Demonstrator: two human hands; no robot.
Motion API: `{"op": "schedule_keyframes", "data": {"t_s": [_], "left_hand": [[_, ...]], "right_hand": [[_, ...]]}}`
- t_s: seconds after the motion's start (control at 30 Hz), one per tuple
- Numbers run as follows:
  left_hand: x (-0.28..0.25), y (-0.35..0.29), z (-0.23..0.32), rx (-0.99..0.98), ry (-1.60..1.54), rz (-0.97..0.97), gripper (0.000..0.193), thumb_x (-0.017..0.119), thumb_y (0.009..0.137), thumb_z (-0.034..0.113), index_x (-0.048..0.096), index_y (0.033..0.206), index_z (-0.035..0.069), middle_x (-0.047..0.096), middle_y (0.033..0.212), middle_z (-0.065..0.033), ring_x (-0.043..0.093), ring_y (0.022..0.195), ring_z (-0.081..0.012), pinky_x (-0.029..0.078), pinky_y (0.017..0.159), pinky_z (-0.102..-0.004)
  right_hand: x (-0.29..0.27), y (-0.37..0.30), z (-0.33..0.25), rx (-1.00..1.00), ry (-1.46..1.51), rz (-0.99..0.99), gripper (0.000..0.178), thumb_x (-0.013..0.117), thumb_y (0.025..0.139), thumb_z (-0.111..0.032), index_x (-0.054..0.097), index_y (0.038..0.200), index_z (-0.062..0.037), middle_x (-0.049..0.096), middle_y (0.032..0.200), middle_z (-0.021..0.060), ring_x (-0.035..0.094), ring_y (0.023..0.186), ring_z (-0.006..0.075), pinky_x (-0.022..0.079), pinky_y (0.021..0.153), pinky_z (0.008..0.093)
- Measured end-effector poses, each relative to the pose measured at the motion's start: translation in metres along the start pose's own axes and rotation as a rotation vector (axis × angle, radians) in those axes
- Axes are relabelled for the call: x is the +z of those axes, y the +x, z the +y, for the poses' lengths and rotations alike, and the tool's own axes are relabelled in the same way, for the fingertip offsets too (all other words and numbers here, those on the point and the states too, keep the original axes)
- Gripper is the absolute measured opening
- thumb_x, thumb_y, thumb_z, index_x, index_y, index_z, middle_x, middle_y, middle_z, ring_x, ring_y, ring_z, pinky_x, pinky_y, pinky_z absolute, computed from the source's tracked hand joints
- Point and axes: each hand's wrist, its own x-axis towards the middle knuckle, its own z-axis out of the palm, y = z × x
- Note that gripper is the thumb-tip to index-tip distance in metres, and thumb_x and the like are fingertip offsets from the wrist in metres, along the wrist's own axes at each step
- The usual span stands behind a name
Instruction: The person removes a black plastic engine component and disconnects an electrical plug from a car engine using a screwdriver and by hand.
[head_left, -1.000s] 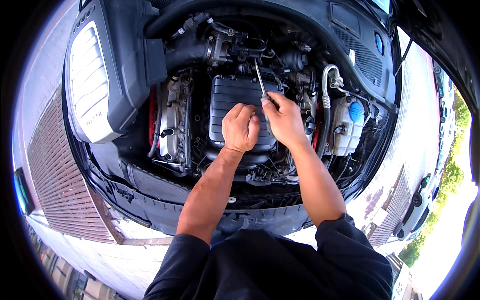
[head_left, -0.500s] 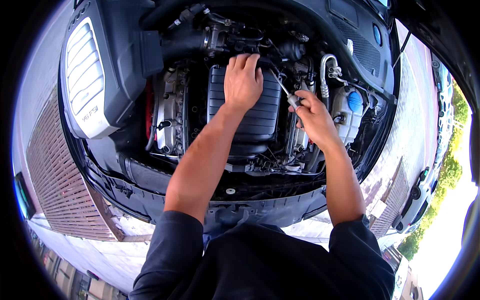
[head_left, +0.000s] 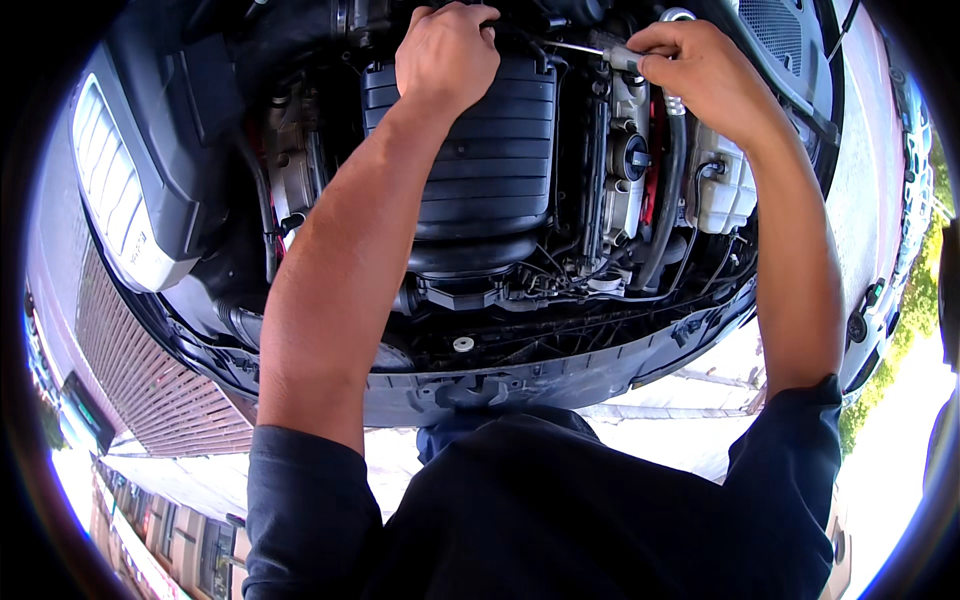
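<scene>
My right hand (head_left: 705, 75) is closed around the grey handle of a screwdriver (head_left: 622, 60), above the right side of an engine. Its thin metal shaft points left, nearly level, toward the far end of the ribbed black intake manifold (head_left: 485, 165). At the manifold's far edge is my left hand (head_left: 447, 58), with its fingers curled down. Whatever those fingertips grip or touch is hidden behind the hand and among dark parts. The tip of the shaft is hard to make out there.
A large engine cover with a silver panel (head_left: 110, 165) rests at the left. On the right are a black filler cap (head_left: 633, 158), a thick black hose (head_left: 665, 200) and a white plastic tank (head_left: 728, 190). The car's front edge (head_left: 480, 395) runs close to my body.
My right hand has moved farther away and to the right; the screwdriver has turned from slanting to nearly level. The view has shifted too. My left hand stays at the manifold's far edge.
</scene>
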Motion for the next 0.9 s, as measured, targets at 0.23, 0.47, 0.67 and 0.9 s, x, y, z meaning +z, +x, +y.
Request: {"op": "schedule_keyframes", "data": {"t_s": [0.23,0.47,0.67,0.9], "left_hand": [[0.003,0.023,-0.02,0.302,-0.06,0.045,0.022,0.063,0.086,0.008,0.074,0.105,0.002,0.071,0.094,-0.0201,0.066,0.097,-0.0354,0.05,0.094,-0.0449],[-0.004,0.017,-0.009,0.242,0.026,-0.082,0.029,0.057,0.089,0.008,0.077,0.109,0.005,0.073,0.105,-0.0197,0.064,0.104,-0.0386,0.049,0.099,-0.0445],[-0.008,0.017,-0.001,0.18,0.074,-0.117,0.031,0.054,0.096,0.016,0.074,0.12,0.011,0.073,0.113,-0.0151,0.061,0.114,-0.0361,0.049,0.104,-0.0448],[-0.004,0.016,-0.002,0.061,0.16,-0.201,0.036,0.05,0.105,0.029,0.07,0.134,0.022,0.072,0.127,-0.0082,0.057,0.125,-0.0332,0.047,0.109,-0.0462]], "right_hand": [[-0.006,0.027,0.012,-0.023,0.277,-0.137,0.019,0.071,0.092,-0.012,0.076,0.105,0.0009,0.076,0.087,0.0115,0.071,0.081,0.0175,0.056,0.072,0.0347],[0.001,0.034,0.027,0.017,0.379,-0.166,0.025,0.073,0.094,-0.009,0.073,0.114,0.0056,0.074,0.092,0.007,0.067,0.084,0.0095,0.054,0.074,0.0263],[0.02,0.041,0.073,-0.228,0.162,-0.046,0.033,0.072,0.096,-0.028,0.075,0.121,-0.0078,0.069,0.092,0.0027,0.057,0.074,0.0086,0.048,0.072,0.0283],[0.031,0.038,0.084,-0.284,0.189,-0.008,0.031,0.072,0.097,-0.025,0.074,0.122,-0.0071,0.07,0.095,0.0042,0.061,0.081,0.0109,0.048,0.077,0.028]]}}
